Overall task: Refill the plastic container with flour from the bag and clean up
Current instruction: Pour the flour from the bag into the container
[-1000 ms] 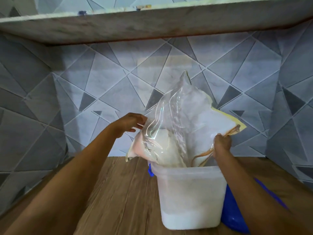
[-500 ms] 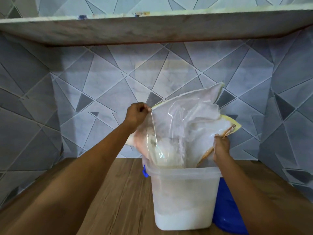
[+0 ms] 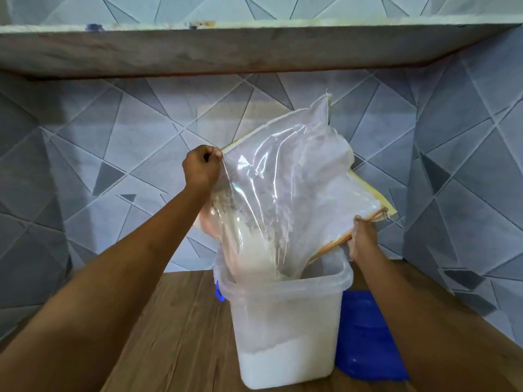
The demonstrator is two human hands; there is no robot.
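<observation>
Lifted bag [image 3: 297, 171] corner higher than a second ago, pinched tight in left grip [image 3: 201, 169], mouth edge pinched in right grip [image 3: 363, 239]; tipped flour [image 3: 254, 250] down into container [image 3: 285, 321] below and between both grips, barely filled yet.

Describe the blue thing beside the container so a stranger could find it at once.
Start at the wooden countertop below the tiled wall. A translucent plastic container, part-filled with flour, stands on it; the blue lid lies flat just right of it. It is the only large solid-blue piece there.
</observation>
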